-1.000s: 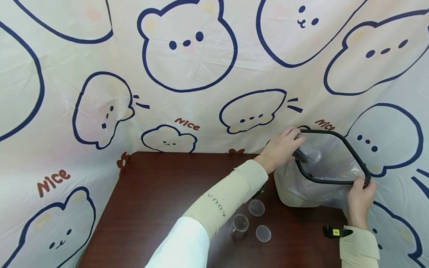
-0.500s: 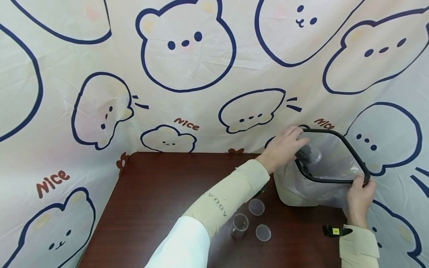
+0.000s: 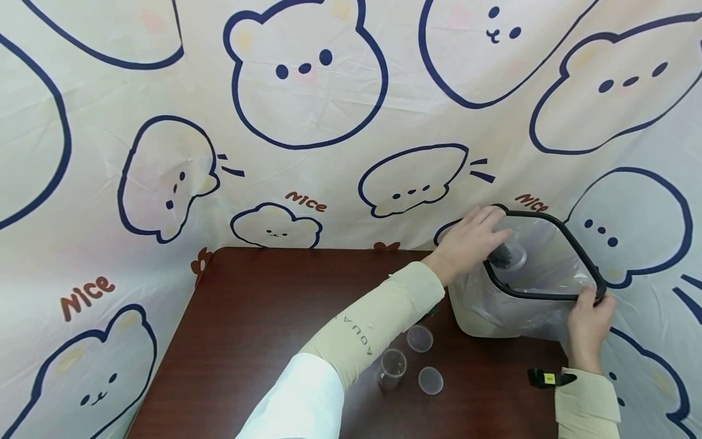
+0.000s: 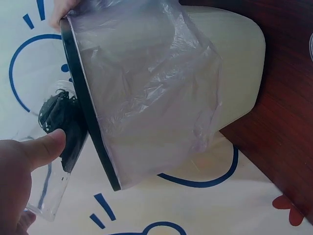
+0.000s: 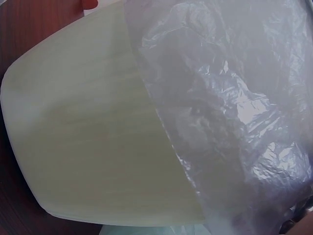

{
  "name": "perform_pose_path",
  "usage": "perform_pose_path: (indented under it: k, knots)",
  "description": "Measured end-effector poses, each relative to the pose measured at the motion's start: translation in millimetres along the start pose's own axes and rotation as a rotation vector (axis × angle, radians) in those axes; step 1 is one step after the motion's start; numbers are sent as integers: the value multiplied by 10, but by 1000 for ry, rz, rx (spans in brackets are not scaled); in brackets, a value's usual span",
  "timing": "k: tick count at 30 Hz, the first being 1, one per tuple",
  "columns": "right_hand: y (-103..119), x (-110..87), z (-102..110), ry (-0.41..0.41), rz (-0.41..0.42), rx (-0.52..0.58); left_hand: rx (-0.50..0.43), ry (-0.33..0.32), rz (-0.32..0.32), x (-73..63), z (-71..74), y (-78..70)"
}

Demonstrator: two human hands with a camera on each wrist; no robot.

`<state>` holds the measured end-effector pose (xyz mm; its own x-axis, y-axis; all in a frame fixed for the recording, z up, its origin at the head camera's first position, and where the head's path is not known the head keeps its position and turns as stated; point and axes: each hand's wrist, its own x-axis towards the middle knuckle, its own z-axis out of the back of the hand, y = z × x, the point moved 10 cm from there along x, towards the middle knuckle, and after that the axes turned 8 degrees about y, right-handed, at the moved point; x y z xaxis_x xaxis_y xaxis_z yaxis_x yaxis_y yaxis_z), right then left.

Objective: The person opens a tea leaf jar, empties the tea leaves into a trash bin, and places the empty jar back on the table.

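My left hand (image 3: 468, 244) grips a clear plastic jar (image 4: 48, 196), its thumb pressed along the side. The jar is tilted over the rim of a cream trash bin (image 3: 485, 320), mouth toward the inside. A black, stringy clump (image 4: 63, 120) lies inside the jar toward its mouth; what it is cannot be made out. At the bin's near right corner, my right hand (image 3: 591, 326) pinches the black rim (image 3: 581, 253). A translucent liner bag (image 5: 234, 107) folds over the outside of the bin. The right hand is almost wholly out of the right wrist view.
On the brown table (image 3: 274, 317), left of the bin, stand a second clear jar (image 3: 392, 369) and two round translucent lids (image 3: 420, 338), one behind the other. A cartoon-printed cloth (image 3: 307, 183) hangs close behind the table and bin.
My left hand has shifted slightly to the right over the bin, tilting the jar. The black clump has slid toward the jar's mouth. My right hand has stayed on the rim.
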<state>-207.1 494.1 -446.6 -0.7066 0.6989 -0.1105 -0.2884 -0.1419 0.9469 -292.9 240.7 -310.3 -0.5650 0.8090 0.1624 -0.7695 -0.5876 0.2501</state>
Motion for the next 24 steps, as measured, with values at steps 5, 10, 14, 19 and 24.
perform_pose_path:
  k: [5,10,14,19,24]
  knots:
    - [3,4,1,-3,7,3,51,14,-31,33,-9,-75]
    - [7,8,-3,3,8,17,71,10,-32,52,-10,-83]
    - [10,0,-5,4,4,16,82,4,-33,60,-6,-70]
    - [17,-6,-1,3,3,13,85,-15,-37,63,30,-55]
    - [21,-6,0,-3,8,8,82,7,-49,72,19,-48]
